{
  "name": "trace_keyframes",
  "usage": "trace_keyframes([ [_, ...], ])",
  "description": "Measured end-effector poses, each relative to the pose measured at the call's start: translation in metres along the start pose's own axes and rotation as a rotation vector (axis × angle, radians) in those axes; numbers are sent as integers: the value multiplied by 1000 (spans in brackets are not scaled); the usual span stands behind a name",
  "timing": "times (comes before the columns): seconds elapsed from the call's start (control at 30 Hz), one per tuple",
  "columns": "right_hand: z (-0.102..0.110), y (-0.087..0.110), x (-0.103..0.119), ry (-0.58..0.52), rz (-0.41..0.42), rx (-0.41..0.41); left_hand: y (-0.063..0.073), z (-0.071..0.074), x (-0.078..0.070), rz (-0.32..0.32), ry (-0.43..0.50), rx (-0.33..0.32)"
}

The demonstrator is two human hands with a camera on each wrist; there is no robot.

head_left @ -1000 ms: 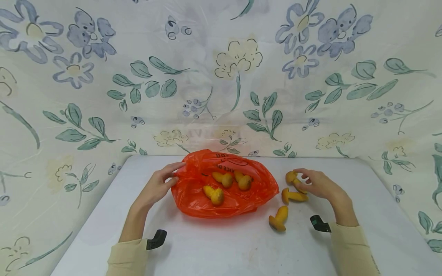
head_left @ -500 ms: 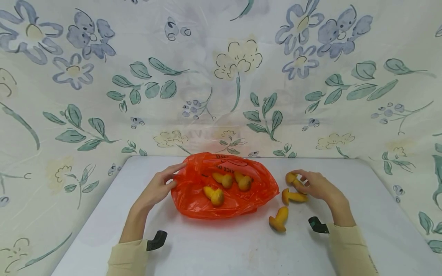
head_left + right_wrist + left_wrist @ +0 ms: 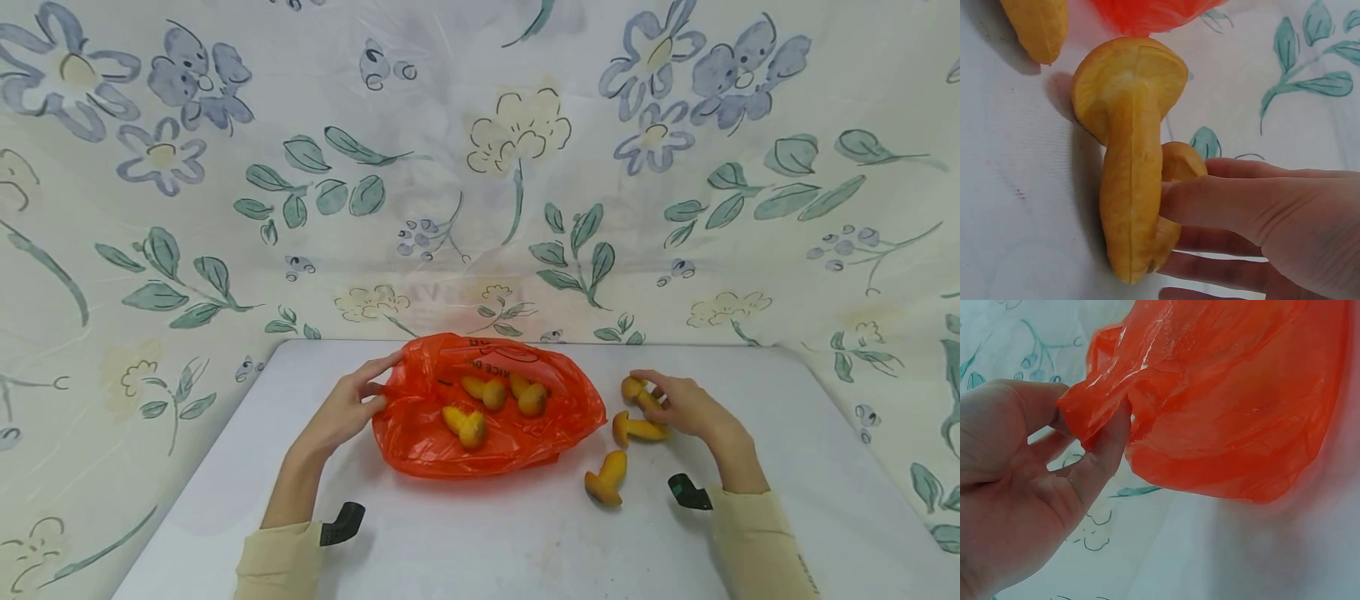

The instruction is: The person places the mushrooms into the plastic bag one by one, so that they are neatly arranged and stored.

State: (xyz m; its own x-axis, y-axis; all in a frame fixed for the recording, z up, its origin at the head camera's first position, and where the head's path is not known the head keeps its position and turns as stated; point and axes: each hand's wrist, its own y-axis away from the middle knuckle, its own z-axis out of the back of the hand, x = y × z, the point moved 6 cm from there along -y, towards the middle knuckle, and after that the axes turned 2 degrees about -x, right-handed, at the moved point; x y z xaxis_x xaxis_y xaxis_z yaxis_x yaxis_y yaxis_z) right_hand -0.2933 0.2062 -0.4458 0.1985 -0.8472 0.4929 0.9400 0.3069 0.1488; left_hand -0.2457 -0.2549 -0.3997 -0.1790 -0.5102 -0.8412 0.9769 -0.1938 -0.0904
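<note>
My left hand (image 3: 341, 412) pinches the left edge of a red plastic bag (image 3: 517, 446), whose mouth faces me. In the left wrist view, the bag's film (image 3: 1100, 403) runs between thumb and fingers. Three yellow-brown mushrooms lie in the bag, one mushroom (image 3: 467, 427) nearest its front. To the right of the bag, my right hand (image 3: 697, 408) grips the farthest loose mushroom (image 3: 632, 388) between thumb and fingers. Right beside it lies a second loose mushroom (image 3: 637, 428), which partly hides the gripped mushroom (image 3: 1184, 161) in the right wrist view.
A third loose mushroom (image 3: 606, 480) lies nearer me on the white table (image 3: 480, 542). Behind the table hangs a flower-patterned cloth (image 3: 450, 208), which also covers the sides. Black wrist mounts stick out from both sleeves.
My right hand has moved slightly left and its fingers have closed round the farthest loose mushroom. The bag's upper edge has sunk a little; the left hand keeps its hold.
</note>
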Motion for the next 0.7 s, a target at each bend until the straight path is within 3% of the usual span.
trace_keyframes([
  [0.37,-2,-2,-2,31,7,-36,0,0,3,39,11,-19],
  [0.7,-2,-2,-1,29,9,-37,-1,-3,3,25,27,9],
])
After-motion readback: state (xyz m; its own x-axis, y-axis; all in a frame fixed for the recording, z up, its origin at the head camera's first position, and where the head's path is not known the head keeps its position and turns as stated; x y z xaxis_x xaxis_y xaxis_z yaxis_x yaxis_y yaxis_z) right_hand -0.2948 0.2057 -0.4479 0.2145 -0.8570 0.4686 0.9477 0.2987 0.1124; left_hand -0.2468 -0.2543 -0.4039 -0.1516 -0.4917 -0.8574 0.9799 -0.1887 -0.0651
